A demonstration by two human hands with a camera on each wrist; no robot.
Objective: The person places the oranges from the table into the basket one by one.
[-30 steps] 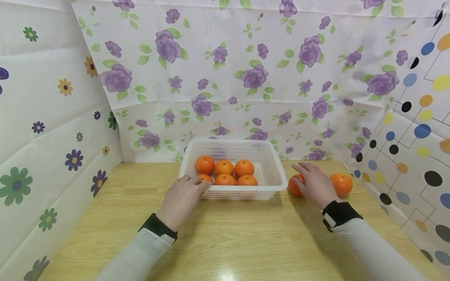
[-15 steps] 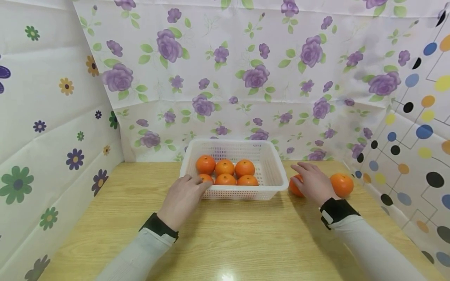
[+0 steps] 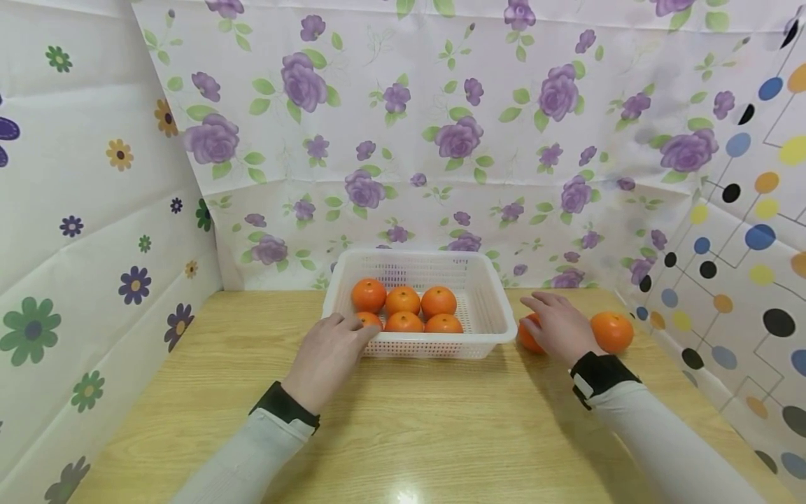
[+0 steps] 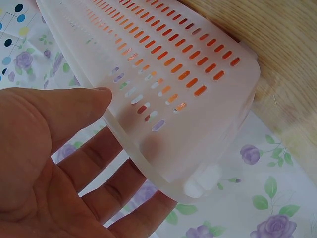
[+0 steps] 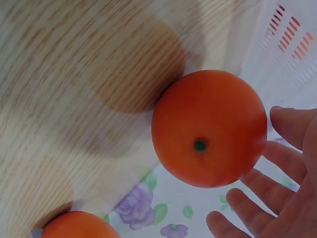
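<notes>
My left hand [image 3: 329, 358] holds the left front corner of a white plastic basket [image 3: 434, 338]. In the left wrist view, the thumb lies at the rim and the fingers reach behind the perforated wall [image 4: 223, 124]. Several oranges [image 3: 403, 301] sit inside the basket in two rows, towards its left and middle. To the right of the basket, my right hand [image 3: 562, 329] is at an orange [image 3: 527, 337] on the table and partly covers it. The right wrist view shows this orange [image 5: 208, 124] with its green stem end, beside loosely spread fingers and a thumb standing apart from it.
Another orange [image 3: 612, 332] rests on the wooden table [image 3: 403, 427], just right of my right hand. Behind the basket rises a wall sheet [image 3: 403, 140] with purple roses. Patterned sheets also close off the left and right sides.
The camera view has shifted very slightly. Both hands, the basket and the oranges stay practically where they were.
</notes>
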